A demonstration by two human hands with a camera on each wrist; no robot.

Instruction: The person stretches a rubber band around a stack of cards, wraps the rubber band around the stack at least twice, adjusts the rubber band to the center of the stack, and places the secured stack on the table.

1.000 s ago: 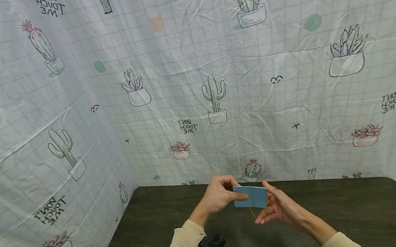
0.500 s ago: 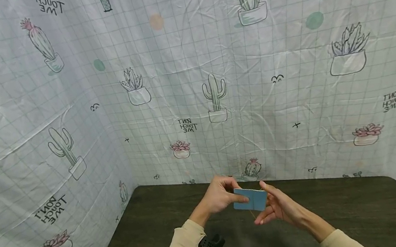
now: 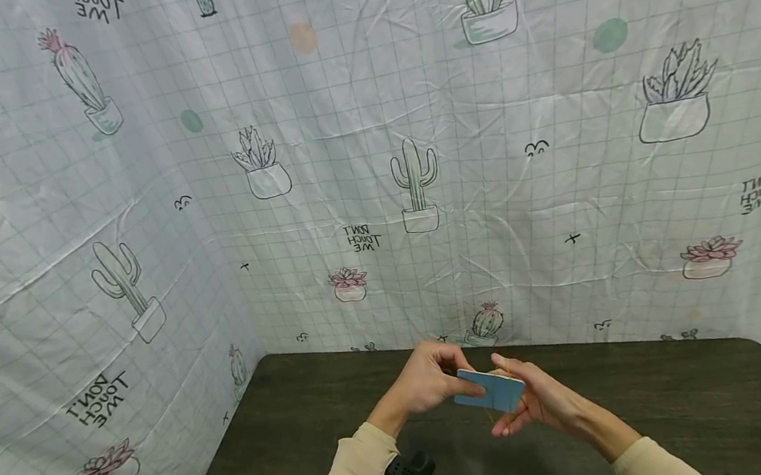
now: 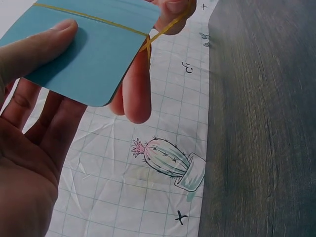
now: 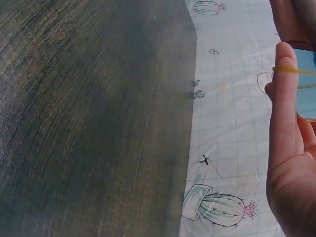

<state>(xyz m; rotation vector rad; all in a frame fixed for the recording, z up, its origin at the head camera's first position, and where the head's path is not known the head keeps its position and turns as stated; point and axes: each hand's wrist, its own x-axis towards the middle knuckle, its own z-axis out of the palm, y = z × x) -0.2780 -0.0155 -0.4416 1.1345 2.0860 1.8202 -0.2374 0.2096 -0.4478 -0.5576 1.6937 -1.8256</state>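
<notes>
Between thumb and fingers, the left hand [image 3: 428, 380] grips a thin blue pad with rounded corners [image 3: 502, 391]. In the left wrist view the left thumb lies flat on the pad [image 4: 94, 59], and a yellow rubber band [image 4: 98, 19] crosses its face. The band runs off the pad's right edge to the right hand's fingers. That right hand [image 3: 542, 397] is at the pad's right side with thumb and fingers spread and fairly straight. In the right wrist view the band [image 5: 291, 70] loops over one upright digit of the right hand [image 5: 291, 148]. Some fingertips are hidden behind the pad.
A dark wooden table [image 3: 320, 438] lies beneath both hands. Behind it and at the sides hangs a pale gridded curtain [image 3: 341, 154] printed with cacti. A black strap [image 3: 411, 470] is on the left wrist.
The blue pad has tilted, its right end lower and its face narrower in the head view. The left hand has shifted slightly right and down; the right thumb has moved a little left.
</notes>
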